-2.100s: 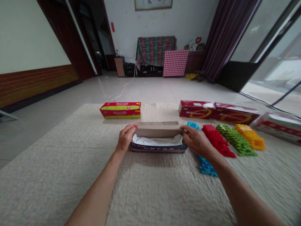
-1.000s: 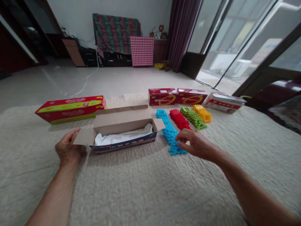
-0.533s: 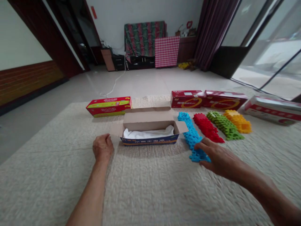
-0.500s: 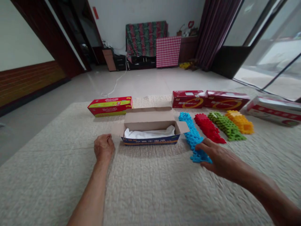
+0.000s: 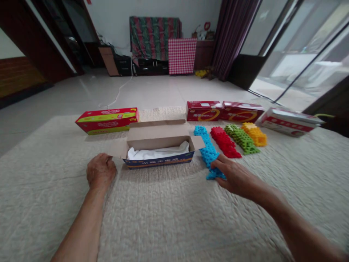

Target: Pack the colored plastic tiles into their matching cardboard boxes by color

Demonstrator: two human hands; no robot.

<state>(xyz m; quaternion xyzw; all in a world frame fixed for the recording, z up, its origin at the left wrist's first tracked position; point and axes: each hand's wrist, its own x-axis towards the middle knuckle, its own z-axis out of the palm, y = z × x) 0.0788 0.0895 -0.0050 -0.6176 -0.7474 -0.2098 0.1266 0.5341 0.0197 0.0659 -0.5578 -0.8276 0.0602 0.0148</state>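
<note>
An open cardboard box [image 5: 158,163] with a dark blue front stands in the middle, its lid raised and side flaps spread. White cloth [image 5: 158,152] lies inside it. My left hand [image 5: 100,171] rests as a loose fist on the quilted mat beside the left flap; I cannot tell whether it touches the flap. My right hand [image 5: 234,175] grips the near end of a row of blue interlocking plastic blocks [image 5: 206,145], fingers over the top and thumb at the near side. Similar rows in red [image 5: 225,142], green [image 5: 242,139] and yellow [image 5: 255,134] lie to its right.
A red and yellow-green box [image 5: 109,122] lies at the back left of the mat [image 5: 163,218]. Two dark red boxes [image 5: 203,111] and a white and red box [image 5: 290,123] stand behind the blocks. Beyond the mat, a white cord [image 5: 118,92] crosses the tiled floor.
The view has swung slightly right, so everything sits further left in the picture. My right hand stays on the near end of the blue blocks, and my left hand stays beside the box.
</note>
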